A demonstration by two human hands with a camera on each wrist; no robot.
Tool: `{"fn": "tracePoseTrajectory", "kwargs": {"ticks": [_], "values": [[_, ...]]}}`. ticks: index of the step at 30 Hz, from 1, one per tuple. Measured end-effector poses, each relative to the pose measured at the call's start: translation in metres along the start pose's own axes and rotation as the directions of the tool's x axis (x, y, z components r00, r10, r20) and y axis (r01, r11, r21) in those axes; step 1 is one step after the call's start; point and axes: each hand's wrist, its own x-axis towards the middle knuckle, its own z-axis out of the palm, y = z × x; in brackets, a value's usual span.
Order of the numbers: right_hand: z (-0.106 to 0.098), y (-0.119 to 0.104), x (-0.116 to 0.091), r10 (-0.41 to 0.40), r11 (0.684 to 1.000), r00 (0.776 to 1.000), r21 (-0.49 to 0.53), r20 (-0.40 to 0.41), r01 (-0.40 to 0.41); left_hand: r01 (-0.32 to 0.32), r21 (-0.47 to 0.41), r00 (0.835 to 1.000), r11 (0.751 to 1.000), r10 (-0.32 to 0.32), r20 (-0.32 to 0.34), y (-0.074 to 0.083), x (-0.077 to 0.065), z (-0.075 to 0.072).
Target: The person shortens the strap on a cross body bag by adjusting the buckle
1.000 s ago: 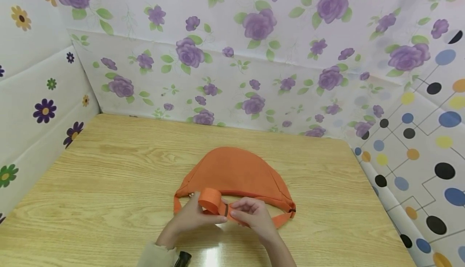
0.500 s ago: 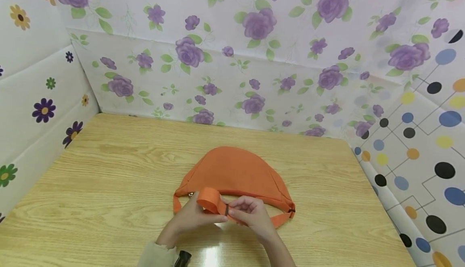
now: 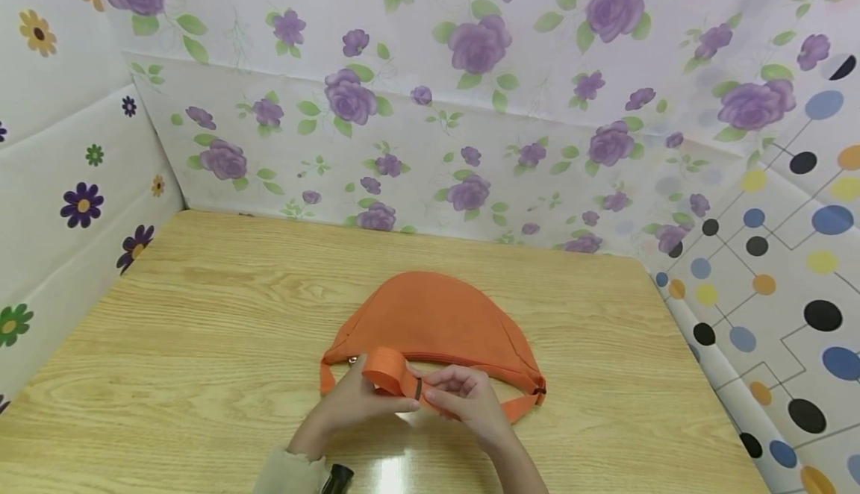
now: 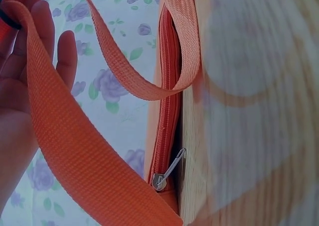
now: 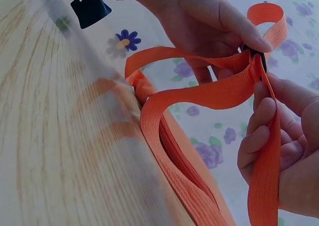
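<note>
Orange bag [image 3: 430, 315] on wood-grain table [image 3: 201, 330], between side edges. Left hand [image 3: 356, 398] pinches strap [image 3: 384, 363] at slider [image 3: 419, 389]; right hand [image 3: 473, 402] pinches it alongside. Floral sheet [image 3: 416, 143] along back edge, dotted sheet [image 3: 732, 307] along right.

Flat orange woven strap [image 4: 75, 146]: ran past the bottom edge of both wrist views.
Bare left hand [image 3: 363, 398]: was cut by the left edge of its own wrist view.
Bare right hand [image 3: 473, 402]: was cropped along the right side of its wrist view.
Small dark buckle [image 3: 419, 389]: was partly covered in the right wrist view; its slots were too small to tell from the head.
Beige sleeve [image 3: 290, 473]: was cut off below.
</note>
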Motion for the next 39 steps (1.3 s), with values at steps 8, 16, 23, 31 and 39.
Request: {"fn": "tracePoseTrajectory", "kwargs": {"ticks": [8,16,23,31,39], "values": [[-0.004,0.004,-0.002,0.011,1.0,1.0,-0.007,-0.011,-0.011,0.048,0.066,0.998,0.997,-0.045,-0.038,0.0,-0.001,-0.001],[-0.006,0.007,-0.004,0.019,1.0,1.0,-0.009,-0.015,-0.019,0.01,0.059,0.999,0.998,-0.007,-0.047,-0.002,-0.003,-0.003],[-0.009,0.006,-0.005,0.001,1.0,1.0,-0.007,-0.016,-0.001,0.01,0.055,0.998,0.998,-0.007,-0.058,-0.001,-0.003,-0.004],[-0.012,0.006,-0.007,-0.012,1.0,1.0,-0.002,-0.009,0.012,-0.018,0.077,0.998,0.997,0.023,-0.065,-0.002,-0.003,-0.005],[-0.012,0.005,-0.006,-0.002,1.0,1.0,-0.002,-0.029,0.002,-0.023,0.067,0.998,0.998,0.028,-0.063,-0.001,-0.003,-0.005]]}}
